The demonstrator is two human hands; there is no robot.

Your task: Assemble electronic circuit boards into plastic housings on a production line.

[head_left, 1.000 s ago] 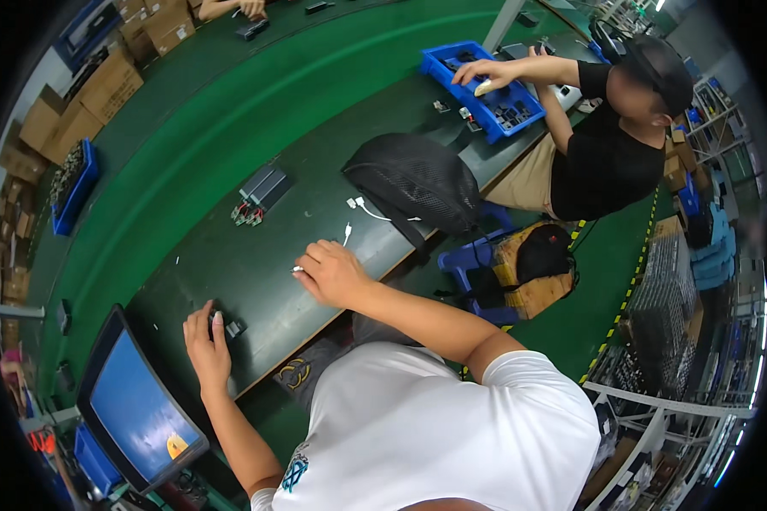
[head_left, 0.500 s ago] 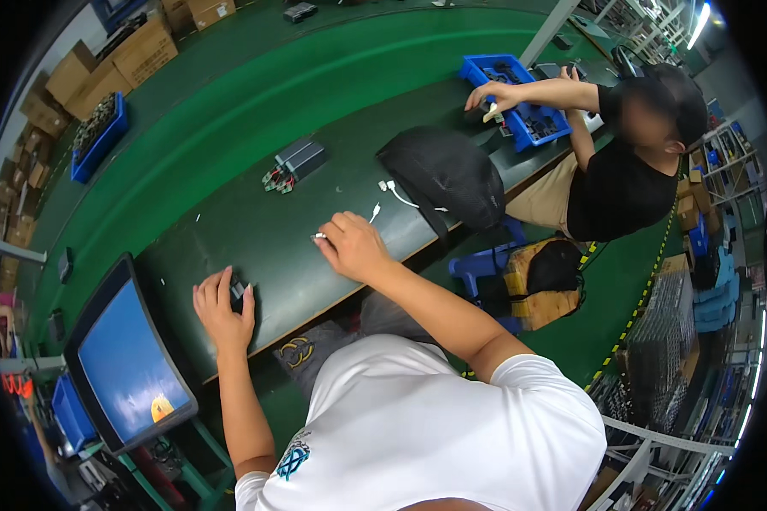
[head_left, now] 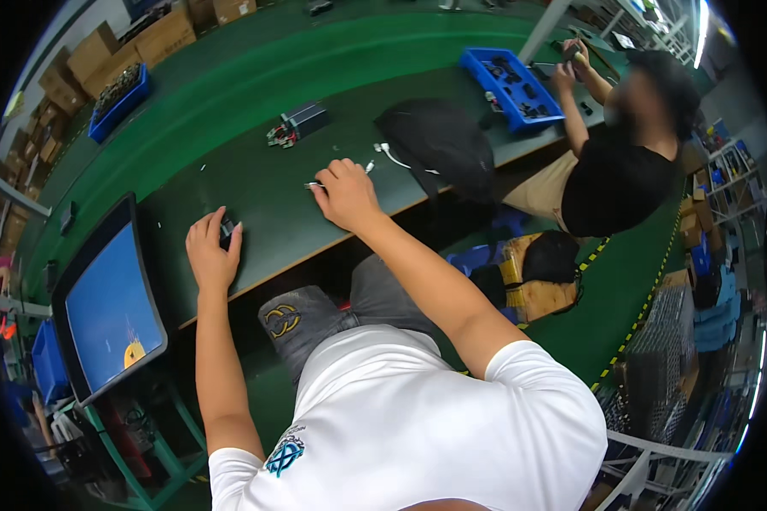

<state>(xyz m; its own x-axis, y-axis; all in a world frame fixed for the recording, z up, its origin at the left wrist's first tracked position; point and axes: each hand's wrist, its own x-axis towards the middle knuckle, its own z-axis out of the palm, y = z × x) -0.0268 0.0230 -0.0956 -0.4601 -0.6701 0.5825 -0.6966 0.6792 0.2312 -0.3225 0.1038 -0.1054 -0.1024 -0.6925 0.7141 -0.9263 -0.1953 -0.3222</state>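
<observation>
My left hand (head_left: 212,253) rests on the dark green bench top, its thumb and fingers curled around a small black device (head_left: 227,228). Most of that device is hidden by the hand. My right hand (head_left: 348,198) is closed on a white cable (head_left: 312,185), whose metal-tipped plug sticks out past the thumb. Just beyond the right hand, a white cable end shows on the bench, and another white cable (head_left: 390,157) lies beside a black bag (head_left: 439,140). A group of grey box-shaped modules (head_left: 304,121) with red wires and small boards lies farther back.
On the left stands a monitor (head_left: 115,298). At right, a co-worker in a black shirt (head_left: 615,183) holds a dark item near a blue bin (head_left: 513,89) of black parts. Stools (head_left: 533,268) stand beyond the bench edge. Cartons (head_left: 94,55) line the far left.
The whole view has shifted, so the bench sits higher in the picture. The co-worker's reaching hand has moved from the blue bin to the dark item. Both my hands keep their holds.
</observation>
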